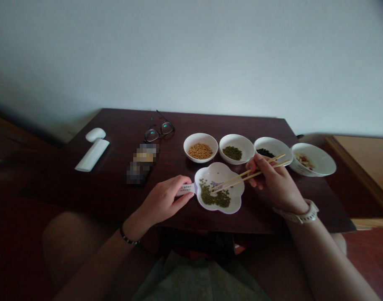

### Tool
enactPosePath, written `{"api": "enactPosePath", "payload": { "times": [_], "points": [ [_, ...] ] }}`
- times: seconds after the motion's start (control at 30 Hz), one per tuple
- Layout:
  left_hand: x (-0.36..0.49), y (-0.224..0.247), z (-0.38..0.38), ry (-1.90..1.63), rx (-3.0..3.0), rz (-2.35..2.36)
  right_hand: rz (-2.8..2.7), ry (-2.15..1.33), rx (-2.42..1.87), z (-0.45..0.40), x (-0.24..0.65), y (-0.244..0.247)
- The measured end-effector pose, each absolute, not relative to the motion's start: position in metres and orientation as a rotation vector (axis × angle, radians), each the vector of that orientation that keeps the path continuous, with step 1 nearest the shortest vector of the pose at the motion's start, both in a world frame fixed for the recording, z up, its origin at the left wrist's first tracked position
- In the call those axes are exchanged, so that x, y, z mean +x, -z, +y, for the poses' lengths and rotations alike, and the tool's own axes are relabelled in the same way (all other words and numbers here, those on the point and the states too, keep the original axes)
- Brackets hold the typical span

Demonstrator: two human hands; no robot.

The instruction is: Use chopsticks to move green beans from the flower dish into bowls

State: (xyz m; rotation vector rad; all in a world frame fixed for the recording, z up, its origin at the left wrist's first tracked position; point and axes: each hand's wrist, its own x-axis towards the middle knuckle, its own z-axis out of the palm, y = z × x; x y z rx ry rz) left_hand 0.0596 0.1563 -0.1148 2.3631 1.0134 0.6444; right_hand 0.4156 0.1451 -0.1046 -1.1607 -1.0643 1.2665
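Note:
My left hand point(168, 196) grips the short handle of a white flower-shaped dish point(237, 200) near the table's front edge. Green beans point(214, 198) lie scattered over the dish's bottom. In my right hand point(274, 184) is a pair of wooden chopsticks point(241, 177), their tips down among the beans. Behind the dish stand white bowls in a row: one with yellow beans point(200, 151), one with green beans point(232, 153), one with black beans point(264, 153), partly covered by the chopsticks and my right hand, and one with pale and reddish pieces point(304, 161).
On the left of the dark table point(122, 125) lie a white device with a rounded head point(92, 154), eyeglasses point(160, 131) and a blurred-out flat dark object point(141, 167). A pale wall point(191, 62) rises behind the table.

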Motion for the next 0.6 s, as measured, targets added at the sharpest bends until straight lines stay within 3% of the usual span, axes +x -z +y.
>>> {"api": "enactPosePath", "payload": {
  "times": [0.6],
  "points": [
    [0.0614, 0.1144, 0.1562, -0.641, 2.394, 1.014, -1.123, -1.265, -1.165, 0.1438, 0.4137, 0.1019]
  ]
}}
